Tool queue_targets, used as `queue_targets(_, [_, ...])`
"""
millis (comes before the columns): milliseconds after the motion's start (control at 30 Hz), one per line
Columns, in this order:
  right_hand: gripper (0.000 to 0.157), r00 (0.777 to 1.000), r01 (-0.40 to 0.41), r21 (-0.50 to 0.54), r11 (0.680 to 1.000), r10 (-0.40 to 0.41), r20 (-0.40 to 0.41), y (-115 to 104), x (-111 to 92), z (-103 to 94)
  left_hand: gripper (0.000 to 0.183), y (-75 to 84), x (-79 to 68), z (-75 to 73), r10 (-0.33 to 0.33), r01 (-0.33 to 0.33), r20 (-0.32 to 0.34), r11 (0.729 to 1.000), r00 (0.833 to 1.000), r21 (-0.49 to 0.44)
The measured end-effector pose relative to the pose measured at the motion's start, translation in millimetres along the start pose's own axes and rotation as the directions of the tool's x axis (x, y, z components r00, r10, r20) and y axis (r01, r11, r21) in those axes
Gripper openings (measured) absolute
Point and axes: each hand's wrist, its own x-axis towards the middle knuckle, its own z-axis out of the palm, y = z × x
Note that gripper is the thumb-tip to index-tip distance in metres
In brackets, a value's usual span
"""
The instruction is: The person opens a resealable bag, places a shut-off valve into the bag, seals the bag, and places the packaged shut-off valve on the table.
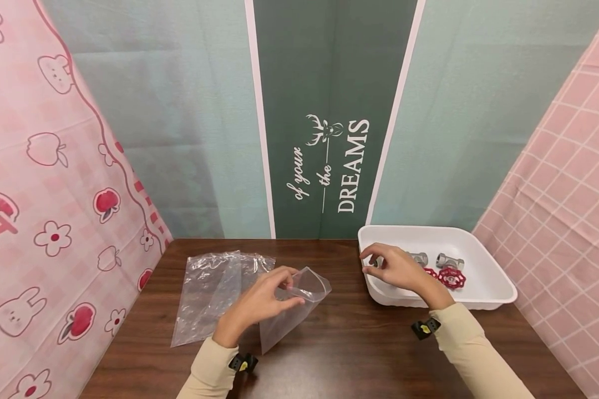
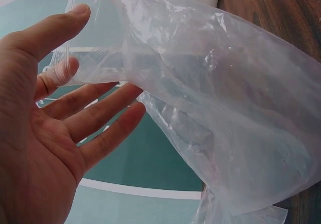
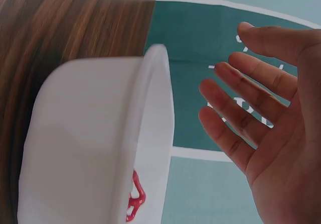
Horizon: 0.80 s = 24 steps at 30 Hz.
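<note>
White tray (image 1: 484, 280), red-wheeled valves (image 1: 451, 277) inside, open clear bag (image 1: 290, 321)

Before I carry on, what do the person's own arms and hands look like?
The left sleeve and right sleeve are long, plain and cream. The left wrist device and right wrist device are small and black, each with a yellow mark. The left hand and right hand are bare; no gloves or rings show on the fingers. No cables are visible.
</note>
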Motion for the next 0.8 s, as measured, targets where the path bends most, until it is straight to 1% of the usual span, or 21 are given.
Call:
queue_targets(133, [0.024, 0.999, -0.043, 0.009, 0.999, 0.042, 0.026, 5.1, 0.8, -4.4, 0.036, 0.4, 0.3, -0.2, 0.006, -0.006, 0.0, 1.0, 1.0, -0.004])
queue_targets(267, [0.025, 0.997, -0.068, -0.003, 0.998, 0.068, 0.044, 10.5, 1.6, -10.0, 0.036, 0.3, 0.5, -0.1, 0.005, -0.005, -0.002, 1.0, 1.0, -0.003])
queue_targets(467, [0.025, 0.993, -0.102, -0.077, 0.992, 0.105, 0.045, 20.7, 1.5, -22.7, 0.036, -0.8, 0.0, -0.1, 0.019, -0.019, -0.008, 1.0, 1.0, 0.016])
queue_targets(533, [0.026, 0.993, -0.104, -0.088, 0.991, 0.109, 0.051, 23.4, 1.4, -27.0, 0.036, -0.9, -0.6, -0.5, 0.012, -0.012, -0.006, 1.0, 1.0, 0.014])
queue_targets(667, [0.029, 0.988, -0.129, -0.11, 0.985, 0.138, 0.075, 31.2, 1.2, -32.2, 0.036, -0.5, -1.5, -1.4, 0.007, -0.007, -0.003, 1.0, 1.0, 0.023])
queue_targets(800, [0.032, 0.98, -0.156, -0.148, 0.977, 0.172, 0.104, 39.6, 0.5, -36.5, 0.036, -0.4, -1.8, -1.9, 0.019, -0.019, -0.005, 0.999, 1.0, 0.037])
